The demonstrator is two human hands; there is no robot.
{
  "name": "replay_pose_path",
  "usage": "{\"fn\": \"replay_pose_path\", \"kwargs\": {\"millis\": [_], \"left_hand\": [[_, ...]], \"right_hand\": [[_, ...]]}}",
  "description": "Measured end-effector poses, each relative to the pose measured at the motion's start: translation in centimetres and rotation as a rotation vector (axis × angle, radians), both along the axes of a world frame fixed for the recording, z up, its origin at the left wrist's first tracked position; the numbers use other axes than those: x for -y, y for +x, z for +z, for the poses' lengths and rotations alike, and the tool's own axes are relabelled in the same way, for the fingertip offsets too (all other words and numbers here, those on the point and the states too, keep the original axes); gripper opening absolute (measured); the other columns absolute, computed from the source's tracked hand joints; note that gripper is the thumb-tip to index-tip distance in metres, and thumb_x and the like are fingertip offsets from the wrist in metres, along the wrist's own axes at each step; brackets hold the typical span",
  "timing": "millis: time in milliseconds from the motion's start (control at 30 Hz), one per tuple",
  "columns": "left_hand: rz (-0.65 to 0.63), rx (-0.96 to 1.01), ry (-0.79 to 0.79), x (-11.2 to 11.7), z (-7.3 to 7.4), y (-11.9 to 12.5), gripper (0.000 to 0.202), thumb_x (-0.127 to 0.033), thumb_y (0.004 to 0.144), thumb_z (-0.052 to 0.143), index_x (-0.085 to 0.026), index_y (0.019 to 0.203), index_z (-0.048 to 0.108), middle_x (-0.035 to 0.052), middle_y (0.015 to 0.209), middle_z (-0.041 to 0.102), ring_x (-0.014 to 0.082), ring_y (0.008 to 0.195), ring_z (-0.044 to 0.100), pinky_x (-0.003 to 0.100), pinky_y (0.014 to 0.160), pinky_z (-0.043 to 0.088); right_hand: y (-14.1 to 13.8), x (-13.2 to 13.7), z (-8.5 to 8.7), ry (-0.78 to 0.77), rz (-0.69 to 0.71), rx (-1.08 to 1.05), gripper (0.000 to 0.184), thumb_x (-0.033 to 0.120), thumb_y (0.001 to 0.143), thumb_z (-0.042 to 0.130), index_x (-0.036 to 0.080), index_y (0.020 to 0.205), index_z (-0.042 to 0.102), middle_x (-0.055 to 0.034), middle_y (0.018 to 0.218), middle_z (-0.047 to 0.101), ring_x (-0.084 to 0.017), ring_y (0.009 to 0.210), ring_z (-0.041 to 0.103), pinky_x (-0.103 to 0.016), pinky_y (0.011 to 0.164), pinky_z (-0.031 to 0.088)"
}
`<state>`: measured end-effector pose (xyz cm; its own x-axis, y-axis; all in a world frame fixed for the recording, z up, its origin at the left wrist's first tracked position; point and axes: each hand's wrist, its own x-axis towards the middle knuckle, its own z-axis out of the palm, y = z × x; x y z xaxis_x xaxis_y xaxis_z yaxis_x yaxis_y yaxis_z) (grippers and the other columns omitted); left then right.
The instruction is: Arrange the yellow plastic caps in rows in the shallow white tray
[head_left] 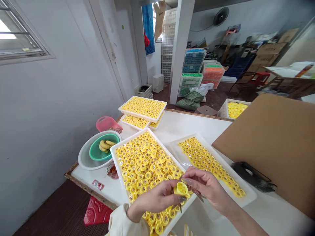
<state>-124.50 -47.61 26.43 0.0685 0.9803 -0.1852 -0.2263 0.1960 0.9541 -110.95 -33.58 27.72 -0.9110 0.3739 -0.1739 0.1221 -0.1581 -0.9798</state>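
My left hand [159, 198] pinches a small yellow cup-shaped piece [182, 187], its hollow side turned up toward me. The fingers of my right hand [209, 187] are pinched together at the piece's upper edge; whatever they hold, if anything, is too small to make out. Both hands are above the near right edge of a white tray [115, 157], which is heaped with similar round yellow pieces [145, 164] bearing printed faces. To the right lies a second, translucent tray [248, 195] with yellow pieces [206, 160] set out in rows.
Stacked trays of yellow pieces [142, 108] stand at the table's far end. At left are a white basin [85, 157], a green basket [94, 154] with bananas [105, 145], and a pink scoop [105, 123]. A cardboard sheet [275, 147] and a black object [253, 177] flank the right side.
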Motion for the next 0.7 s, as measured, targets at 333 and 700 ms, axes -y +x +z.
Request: {"fn": "replay_pose_path", "kwargs": {"millis": [333, 700], "left_hand": [[-0.204, 0.025, 0.033, -1.0, 2.0, -0.1, 0.025, -0.039, 0.078, 0.057, -0.015, 0.073, 0.061, -0.0021, 0.061, 0.055, 0.0081, 0.056, 0.047, 0.023, 0.062, 0.042], [-0.079, 0.093, -0.034, -0.1, 0.9, 0.9, 0.042, -0.054, 0.074, 0.065, -0.015, 0.089, 0.059, -0.0001, 0.076, 0.052, 0.0089, 0.063, 0.05, 0.023, 0.062, 0.044]], "right_hand": [[-0.2, 0.5, 0.6, 0.012, 0.159, -0.041, 0.02, 0.041, 0.082, 0.064, 0.022, 0.086, 0.071, 0.0002, 0.083, 0.046, -0.008, 0.062, 0.044, -0.021, 0.051, 0.038], [0.6, 1.3, 0.0, 0.098, 0.097, 0.067, 0.039, 0.047, 0.079, 0.067, 0.028, 0.11, 0.053, 0.0022, 0.086, 0.043, -0.011, 0.073, 0.043, -0.022, 0.063, 0.042]]}}
